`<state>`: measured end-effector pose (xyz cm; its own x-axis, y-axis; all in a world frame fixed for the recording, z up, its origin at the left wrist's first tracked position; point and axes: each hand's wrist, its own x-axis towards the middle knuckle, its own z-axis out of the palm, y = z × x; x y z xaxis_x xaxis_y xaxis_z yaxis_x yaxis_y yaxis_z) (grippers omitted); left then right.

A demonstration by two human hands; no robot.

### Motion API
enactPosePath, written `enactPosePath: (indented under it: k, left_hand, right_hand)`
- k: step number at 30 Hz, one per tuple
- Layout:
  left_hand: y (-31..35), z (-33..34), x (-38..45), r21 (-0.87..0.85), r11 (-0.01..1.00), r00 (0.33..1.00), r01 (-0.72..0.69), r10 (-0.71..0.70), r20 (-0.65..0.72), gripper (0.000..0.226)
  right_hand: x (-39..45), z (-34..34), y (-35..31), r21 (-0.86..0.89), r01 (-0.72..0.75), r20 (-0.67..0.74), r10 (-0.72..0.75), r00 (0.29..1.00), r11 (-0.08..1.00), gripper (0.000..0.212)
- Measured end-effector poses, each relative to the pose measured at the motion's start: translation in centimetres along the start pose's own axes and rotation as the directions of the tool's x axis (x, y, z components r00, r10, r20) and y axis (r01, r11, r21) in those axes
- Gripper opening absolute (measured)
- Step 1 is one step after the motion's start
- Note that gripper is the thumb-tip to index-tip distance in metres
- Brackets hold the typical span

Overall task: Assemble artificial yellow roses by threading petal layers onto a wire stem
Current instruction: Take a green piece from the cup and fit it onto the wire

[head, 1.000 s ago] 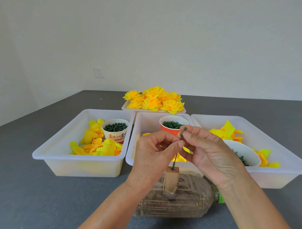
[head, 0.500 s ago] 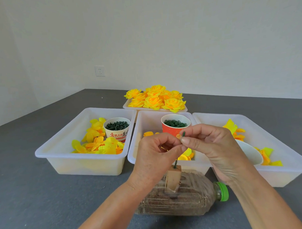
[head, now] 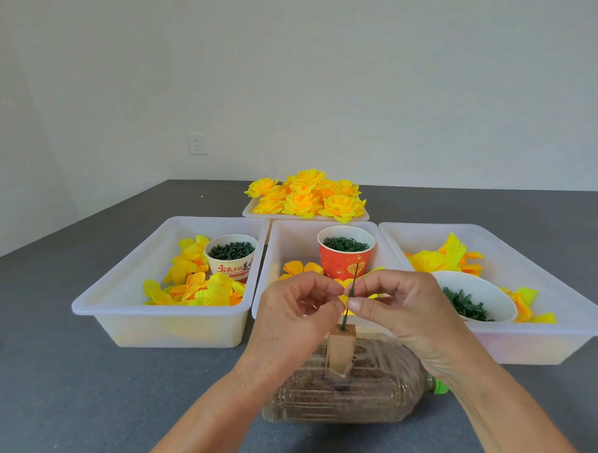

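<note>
Your left hand and right hand pinch a yellow petal on the wire, standing in the wooden block at 6 o'clock. The wire tip now shows higher above your fingers, so threading seems underway.

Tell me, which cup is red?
The red cup in the middle bin, holding green rings. The other cup, in the left bin, is white.

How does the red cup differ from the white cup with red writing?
The red cup stands in the middle bin and holds thin green rings; the white cup stands in the left bin and holds darker, chunkier green pieces. Both are upright, open paper cups.
</note>
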<state>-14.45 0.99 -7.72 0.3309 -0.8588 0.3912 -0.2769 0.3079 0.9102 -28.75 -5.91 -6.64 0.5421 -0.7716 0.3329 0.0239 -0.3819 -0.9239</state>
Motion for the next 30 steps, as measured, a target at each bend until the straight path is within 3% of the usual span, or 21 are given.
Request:
enactPosePath:
  k: [5,7,9,11,17,24,30]
  left_hand:
    - [0.5,-0.1,-0.2,-0.045,0.999,0.999,-0.029,0.03,0.012,0.017]
    - [0.7,0.1,-0.2,-0.045,0.998,0.999,-0.045,0.046,0.017,0.012]
    - [0.8,0.3,-0.2,-0.027,0.998,0.999,-0.05,0.051,0.013,0.008]
    - [0.8,0.5,-0.1,0.008,0.999,0.999,-0.053,0.053,-0.005,0.01]
    - [1.0,0.8,0.1,0.119,0.992,0.998,-0.04,0.046,-0.048,0.018]
    - [1.0,1.0,-0.2,0.329,0.932,0.979,-0.151,0.187,-0.079,0.015]
    - [1.1,1.0,-0.1,0.349,0.934,0.988,-0.083,0.124,-0.096,0.022]
  right_hand:
    - [-0.2,0.2,0.2,-0.049,-0.025,0.002,0.025,1.0,0.999,0.005]
    - [-0.3,0.3,0.2,-0.094,-0.014,0.002,0.015,1.0,0.995,0.017]
    - [-0.4,0.3,0.4,-0.153,0.001,0.006,0.0,1.0,0.988,0.015]
    - [-0.4,0.3,0.6,-0.178,0.008,0.01,-0.007,1.0,0.984,0.005]
    - [-0.4,0.2,1.0,-0.192,0.022,0.006,-0.022,1.0,0.981,0.003]
    - [-0.2,0.0,1.3,-0.204,0.04,0.001,-0.041,0.999,0.978,0.009]
    - [-0.2,0.3,1.4,-0.142,0.012,-0.006,-0.013,1.0,0.99,0.019]
